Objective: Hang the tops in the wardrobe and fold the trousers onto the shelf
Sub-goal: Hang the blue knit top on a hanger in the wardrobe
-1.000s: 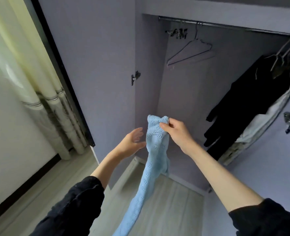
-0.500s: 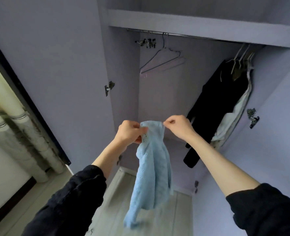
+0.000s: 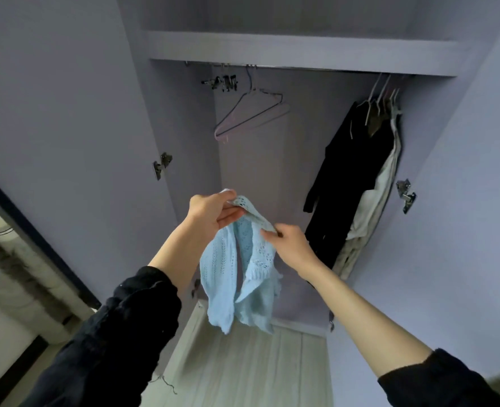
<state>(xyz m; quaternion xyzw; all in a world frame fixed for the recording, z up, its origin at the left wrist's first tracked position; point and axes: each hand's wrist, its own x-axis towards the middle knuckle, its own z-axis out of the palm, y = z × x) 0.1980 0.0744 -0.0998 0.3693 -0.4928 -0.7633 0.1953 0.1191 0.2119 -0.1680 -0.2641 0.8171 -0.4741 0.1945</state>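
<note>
An open lilac wardrobe holds an empty hanger and dark clothes. Before it, left hand and right hand each grip the blue knitted top, which hangs between them.

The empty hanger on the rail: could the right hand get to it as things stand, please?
Probably not yet: the right hand pinches the blue top, as does the left hand. The empty hanger hangs above with nothing in between, so letting go would free the way.

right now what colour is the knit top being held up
Light blue, an openwork knit top, clearest in the head view.
</note>
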